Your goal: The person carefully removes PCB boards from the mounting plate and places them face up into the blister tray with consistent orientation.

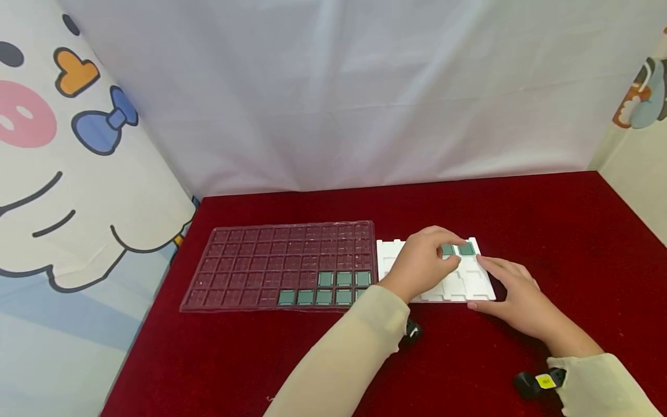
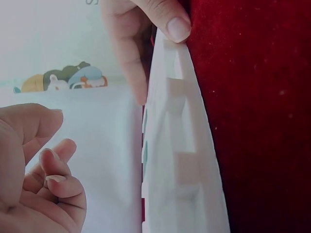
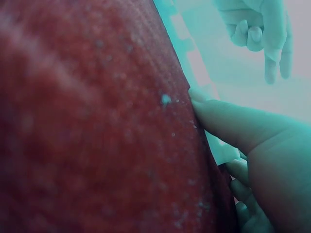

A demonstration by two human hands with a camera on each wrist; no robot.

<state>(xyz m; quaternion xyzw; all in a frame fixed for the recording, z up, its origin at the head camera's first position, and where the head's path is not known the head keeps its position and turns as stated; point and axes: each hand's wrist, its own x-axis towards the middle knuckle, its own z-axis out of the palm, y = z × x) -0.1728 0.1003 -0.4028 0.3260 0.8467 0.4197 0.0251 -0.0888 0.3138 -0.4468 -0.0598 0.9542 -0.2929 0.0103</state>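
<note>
A white tray [image 1: 458, 286] with shallow pockets lies on the red cloth, two small green squares [image 1: 466, 249] in its far right pockets. My left hand [image 1: 424, 260] hovers over it in the head view, thumb and index finger apart near the green squares. Nothing shows between those fingertips, and the other fingers are loosely curled in the left wrist view. With its thumb at the near edge and fingers along the right end, my right hand [image 1: 521, 298] grips the white tray's corner. The left hand and forearm cover part of this tray.
Left of the white tray, and right up against it, lies a larger clear plastic tray [image 1: 250, 263] with many pockets. Several green squares [image 1: 323, 297] fill its near right pockets. A red cloth [image 1: 208, 359] covers the table, and a white curtain [image 1: 333, 98] hangs behind.
</note>
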